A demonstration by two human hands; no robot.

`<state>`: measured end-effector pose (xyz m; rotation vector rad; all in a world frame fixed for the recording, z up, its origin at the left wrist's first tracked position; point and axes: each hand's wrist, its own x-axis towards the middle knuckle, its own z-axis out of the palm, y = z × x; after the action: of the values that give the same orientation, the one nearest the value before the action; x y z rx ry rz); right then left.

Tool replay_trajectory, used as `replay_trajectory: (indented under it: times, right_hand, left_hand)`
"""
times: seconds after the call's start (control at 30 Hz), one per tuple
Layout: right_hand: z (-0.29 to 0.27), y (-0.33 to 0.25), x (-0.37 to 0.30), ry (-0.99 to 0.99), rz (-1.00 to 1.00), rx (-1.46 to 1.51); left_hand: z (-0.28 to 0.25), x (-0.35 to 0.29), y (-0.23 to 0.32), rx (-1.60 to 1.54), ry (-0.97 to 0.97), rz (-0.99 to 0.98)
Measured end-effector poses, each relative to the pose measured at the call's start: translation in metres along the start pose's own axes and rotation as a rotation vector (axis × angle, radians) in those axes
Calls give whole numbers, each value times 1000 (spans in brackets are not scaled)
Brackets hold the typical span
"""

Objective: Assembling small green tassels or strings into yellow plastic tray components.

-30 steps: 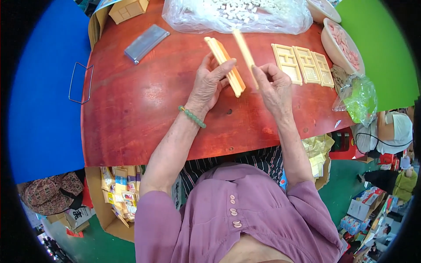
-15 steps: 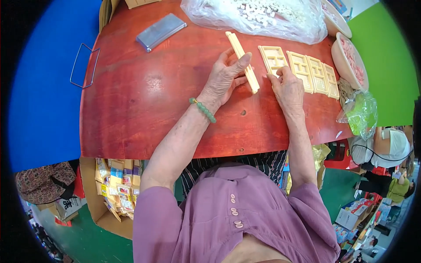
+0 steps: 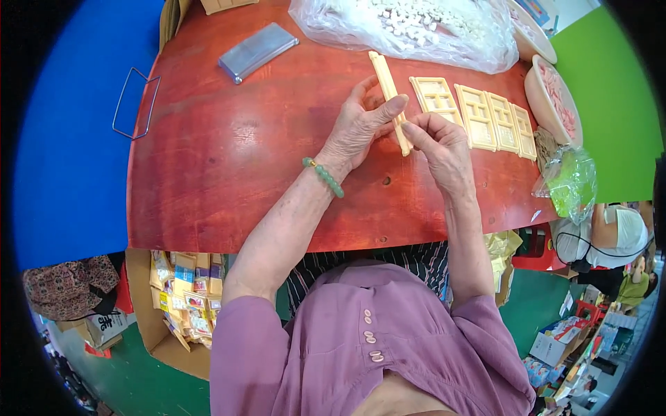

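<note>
My left hand [image 3: 355, 130], with a green bead bracelet [image 3: 323, 177] at the wrist, grips a cream plastic case [image 3: 386, 82] between thumb and fingers. The case is turned edge-on and tilted above the red table, so its inside is hidden. At its lower end my right hand [image 3: 447, 151] closes thumb and fingers on the case; whether a small part is also pinched there I cannot tell. Just beyond the right hand lies a cream compartment tray [image 3: 436, 96]. A row of similar trays [image 3: 476, 116] continues to its right, several in all.
Across the back of the red table [image 3: 187, 173] spreads a clear plastic bag [image 3: 333, 28] of small white pieces. A clear-grey plastic box [image 3: 258, 53] lies back left. Bowls of pink pieces [image 3: 553, 104] and a crumpled clear bag [image 3: 569, 182] line the right edge. A filled carton [image 3: 159, 333] sits below left.
My right hand has left the nearest tray and come up to the lower end of the cream case. My left hand and the case have shifted slightly right and nearer.
</note>
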<state>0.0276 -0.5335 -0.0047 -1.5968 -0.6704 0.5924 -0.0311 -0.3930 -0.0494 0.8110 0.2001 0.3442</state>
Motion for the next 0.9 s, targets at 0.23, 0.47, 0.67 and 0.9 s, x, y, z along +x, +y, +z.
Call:
replay_trajectory:
  times: [0.23, 0.47, 0.67, 0.9]
  right_hand:
    - [10, 0, -5, 185, -155, -313]
    - [11, 8, -1, 319, -283, -424]
    - [11, 7, 7, 435, -441, -672]
    - [16, 30, 17, 289, -421, -1087]
  left_hand:
    - [-2, 1, -1, 6, -26, 22]
    - [3, -4, 12, -13, -27, 20]
    - [-20, 2, 28, -22, 135, -9]
    - [-39, 8, 35, -103, 175, 24]
